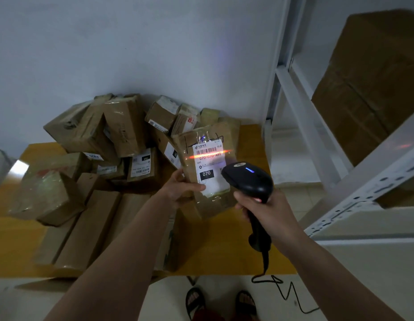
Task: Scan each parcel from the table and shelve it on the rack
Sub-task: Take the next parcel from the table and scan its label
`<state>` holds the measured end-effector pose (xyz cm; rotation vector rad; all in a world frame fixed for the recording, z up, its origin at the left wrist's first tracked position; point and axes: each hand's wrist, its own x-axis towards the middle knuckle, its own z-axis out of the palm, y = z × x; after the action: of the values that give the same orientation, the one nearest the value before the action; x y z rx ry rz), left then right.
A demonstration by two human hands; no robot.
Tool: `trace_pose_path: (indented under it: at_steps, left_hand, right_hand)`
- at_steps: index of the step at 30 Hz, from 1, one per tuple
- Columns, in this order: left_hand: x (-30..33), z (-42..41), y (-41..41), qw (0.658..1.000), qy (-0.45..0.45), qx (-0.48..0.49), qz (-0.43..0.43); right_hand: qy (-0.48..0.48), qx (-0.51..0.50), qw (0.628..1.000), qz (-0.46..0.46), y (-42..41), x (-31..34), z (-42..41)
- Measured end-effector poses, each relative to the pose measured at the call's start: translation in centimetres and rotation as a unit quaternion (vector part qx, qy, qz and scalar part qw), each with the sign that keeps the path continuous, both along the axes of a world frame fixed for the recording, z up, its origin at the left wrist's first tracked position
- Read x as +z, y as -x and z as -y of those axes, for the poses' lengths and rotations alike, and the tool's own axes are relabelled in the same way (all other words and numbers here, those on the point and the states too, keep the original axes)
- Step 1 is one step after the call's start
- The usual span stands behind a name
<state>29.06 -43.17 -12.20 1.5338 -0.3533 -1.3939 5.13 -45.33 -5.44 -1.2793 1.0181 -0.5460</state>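
- A person's left hand [181, 188] grips a flat cardboard parcel [208, 167] at its lower left edge, thumb lying across the front face, holding it tilted up in the centre of the frame, above the right part of the yellow table [252, 140]
- The right hand [268, 210] wraps its fingers round the handle of a black barcode scanner [248, 179], whose head sits just beside the parcel's lower right corner; a small blue light glows on top of the scanner
- An orange-red scan line [210, 155] falls across the parcel's white shipping label [210, 167], just under the barcode; the label carries "070-070-A80" and a black box reading "070"
- A heap of other brown boxes [104, 144] covers the table at centre left, several stacked against the pale wall [132, 42], others lying flat along the near edge
- A white metal rack [354, 188] stands at the right of the frame, with a large brown carton [372, 84] on an upper shelf at upper right
- The scanner's black cable [282, 288] trails down from the handle and curls over the pale floor at lower right
- Two feet in dark sandals [221, 302] show at the bottom centre of the frame
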Motion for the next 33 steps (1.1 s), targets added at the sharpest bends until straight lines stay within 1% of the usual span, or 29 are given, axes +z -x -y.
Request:
trace_pose_path:
  at_steps: [3, 5, 11, 16, 18, 21, 25, 29, 33]
  left_hand:
    - [0.2, -1.0, 1.5, 1.0, -0.021, 0.012, 0.015]
    - [0.3, -2.0, 2.5, 0.999, -0.03, -0.001, 0.016]
    - [1.3, -6.1, 5.9, 1.0, -0.008, -0.022, 0.003]
    - [2.8, -9.3, 7.3, 0.998, 0.019, -0.066, 0.012]
    - [3.7, -10.5, 7.8, 0.993, 0.038, -0.105, 0.026]
    - [5.5, -12.2, 9.2, 0.983, 0.079, -0.158, 0.046]
    - [9.2, -14.1, 12.1, 0.968, 0.103, -0.196, 0.12]
    - [14.3, -14.6, 15.7, 0.944, 0.145, -0.225, 0.194]
    - [19.2, -14.4, 19.6, 0.921, 0.202, -0.222, 0.25]
  right_hand:
    - [-0.014, -0.004, 1.0, 0.004, 1.0, -0.1, 0.1]
    - [-0.014, -0.009, 1.0, 0.002, 1.8, 0.0, -0.1]
    - [-0.043, -0.042, 0.997, 0.039, 4.8, 0.9, -2.9]
    - [-0.007, -0.075, 0.996, 0.037, 7.6, 1.5, -7.2]
    - [0.009, -0.088, 0.996, 0.034, 8.8, 1.9, -9.2]
    - [0.027, -0.123, 0.991, 0.054, 10.5, 2.7, -12.0]
    - [0.058, -0.142, 0.984, 0.086, 12.8, 4.9, -15.1]
    - [0.105, -0.167, 0.973, 0.121, 16.1, 8.1, -17.2]
    - [0.155, -0.182, 0.96, 0.146, 19.9, 11.3, -18.0]
